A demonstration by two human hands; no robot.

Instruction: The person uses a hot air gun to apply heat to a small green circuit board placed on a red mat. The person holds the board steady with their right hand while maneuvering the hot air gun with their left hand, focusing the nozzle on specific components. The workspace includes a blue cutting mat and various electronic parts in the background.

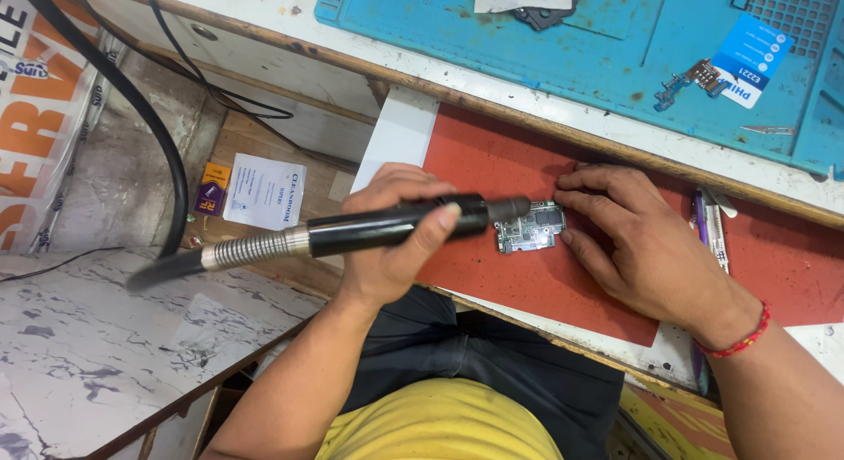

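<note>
**A:** What lies around the work?

**B:** A small green circuit board sits on a red mat on the pull-out part of the bench. Behind it, a blue work mat carries small metal parts, a blue-and-white card and, at the top edge, a dark board under a pale sheet, cut off by the frame. Pens lie on the red mat beside the right wrist.

**A:** And the hands?

**B:** The left hand has its fingers wrapped round a black rotary handpiece, whose nose reaches the left edge of the board. A ribbed metal spring collar and a thick black flexible shaft run away to the left. The right hand lies flat, fingers loose, its fingertips pressing on the board's right edge; it grips nothing.

**A:** Anything in the way?

**B:** The handpiece nose covers the board's left corner, so the tip and its contact point are hidden. The right fingers cover the far side.

**A:** Lower down?

**B:** A marbled grey surface at left, and a white paper sheet with small packets on a shelf beneath. The board's components are too small to tell.
</note>
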